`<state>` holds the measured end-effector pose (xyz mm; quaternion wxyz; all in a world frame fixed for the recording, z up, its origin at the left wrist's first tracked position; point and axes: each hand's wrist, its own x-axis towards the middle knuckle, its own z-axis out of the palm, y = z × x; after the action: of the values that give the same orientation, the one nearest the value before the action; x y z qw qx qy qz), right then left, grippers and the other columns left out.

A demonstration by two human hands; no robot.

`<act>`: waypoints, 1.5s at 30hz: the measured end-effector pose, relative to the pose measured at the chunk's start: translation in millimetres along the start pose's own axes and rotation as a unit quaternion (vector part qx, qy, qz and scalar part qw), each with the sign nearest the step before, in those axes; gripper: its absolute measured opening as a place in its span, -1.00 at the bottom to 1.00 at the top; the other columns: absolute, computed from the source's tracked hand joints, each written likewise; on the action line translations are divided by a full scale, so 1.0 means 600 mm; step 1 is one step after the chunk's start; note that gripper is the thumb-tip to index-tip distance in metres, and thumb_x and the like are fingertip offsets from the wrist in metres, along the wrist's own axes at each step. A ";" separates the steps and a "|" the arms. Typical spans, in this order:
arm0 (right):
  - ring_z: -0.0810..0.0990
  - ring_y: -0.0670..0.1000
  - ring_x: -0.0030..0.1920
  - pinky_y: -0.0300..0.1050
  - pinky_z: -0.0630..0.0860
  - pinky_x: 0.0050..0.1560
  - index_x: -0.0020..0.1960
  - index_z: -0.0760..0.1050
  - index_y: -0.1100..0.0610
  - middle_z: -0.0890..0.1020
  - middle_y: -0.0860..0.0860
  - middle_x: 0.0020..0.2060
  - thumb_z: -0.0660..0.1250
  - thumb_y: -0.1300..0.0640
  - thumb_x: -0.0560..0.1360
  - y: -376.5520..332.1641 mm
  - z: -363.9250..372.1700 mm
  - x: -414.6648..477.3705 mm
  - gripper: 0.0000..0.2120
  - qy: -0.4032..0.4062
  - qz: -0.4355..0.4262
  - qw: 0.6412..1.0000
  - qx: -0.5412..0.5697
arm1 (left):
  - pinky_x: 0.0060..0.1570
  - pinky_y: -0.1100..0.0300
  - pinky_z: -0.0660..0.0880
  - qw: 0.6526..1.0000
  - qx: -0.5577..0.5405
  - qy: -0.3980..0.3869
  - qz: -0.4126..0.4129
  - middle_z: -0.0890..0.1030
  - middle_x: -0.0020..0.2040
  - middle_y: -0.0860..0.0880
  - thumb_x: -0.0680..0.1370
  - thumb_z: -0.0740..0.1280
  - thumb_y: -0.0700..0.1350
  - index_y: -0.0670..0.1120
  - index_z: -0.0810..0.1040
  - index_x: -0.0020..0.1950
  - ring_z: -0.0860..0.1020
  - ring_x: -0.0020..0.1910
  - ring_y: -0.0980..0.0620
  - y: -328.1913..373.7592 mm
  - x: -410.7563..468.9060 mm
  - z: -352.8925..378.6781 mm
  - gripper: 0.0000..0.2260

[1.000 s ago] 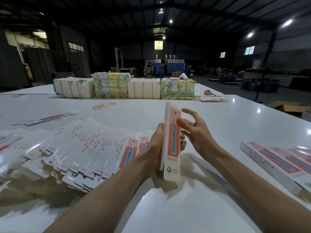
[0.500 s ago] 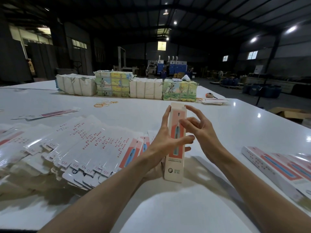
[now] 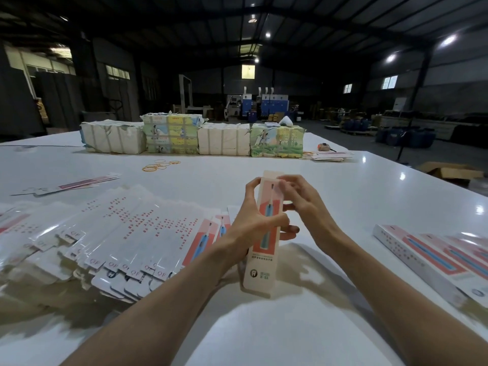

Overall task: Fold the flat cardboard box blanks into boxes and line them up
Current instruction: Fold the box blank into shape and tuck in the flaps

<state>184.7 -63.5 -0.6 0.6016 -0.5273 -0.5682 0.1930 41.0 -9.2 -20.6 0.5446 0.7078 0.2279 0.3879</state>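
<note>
Head view: a tall narrow box, pink with a blue toothbrush print, stands upright above the white tabletop, centre frame; the left hand is wrapped round its middle, thumb across the front; the right hand pinches its upper end with curled fingertips; flat blanks lie fanned to the left; folded boxes lie side by side at right; wrapped bundles line the far edge, rubber bands before them.

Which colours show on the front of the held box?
The narrow cardboard box is pale pink and coral with a blue toothbrush picture; head view.
</note>
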 end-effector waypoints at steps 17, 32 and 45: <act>0.75 0.14 0.06 0.01 0.71 0.03 0.17 0.66 0.19 0.76 0.04 0.03 0.24 0.29 0.68 -0.002 -0.038 0.006 -0.78 0.051 -0.039 0.997 0.033 | -0.03 -0.12 0.72 0.996 0.040 -0.068 -0.036 0.58 0.18 -0.14 0.49 0.53 -0.16 0.34 0.09 0.48 0.76 -0.14 -0.16 0.014 -0.016 0.014 -0.19; 0.76 0.16 0.00 0.02 0.71 -0.09 -0.07 0.74 0.15 0.75 0.11 -0.06 0.37 0.29 0.62 -0.009 -0.046 0.014 -0.81 0.046 0.099 0.981 0.162 | -0.25 0.15 0.67 0.992 0.107 -0.055 0.033 0.52 0.16 -0.14 0.46 0.56 -0.11 0.47 -0.02 0.50 0.74 -0.22 -0.09 -0.002 -0.014 0.008 -0.05; 0.71 0.13 0.17 0.06 0.67 0.17 0.23 0.66 0.23 0.73 0.11 0.13 0.36 0.24 0.64 -0.013 -0.033 0.004 -0.80 -0.015 0.043 0.989 0.140 | -0.24 0.09 0.68 0.998 0.037 -0.048 0.004 0.57 0.14 -0.20 0.46 0.54 -0.19 0.45 0.11 0.39 0.74 -0.24 -0.17 0.010 -0.014 -0.003 -0.17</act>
<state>200.4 -72.8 11.0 0.6518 -0.4590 -0.5213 0.3045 34.3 -16.0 -17.4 0.5269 0.7459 0.2131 0.3473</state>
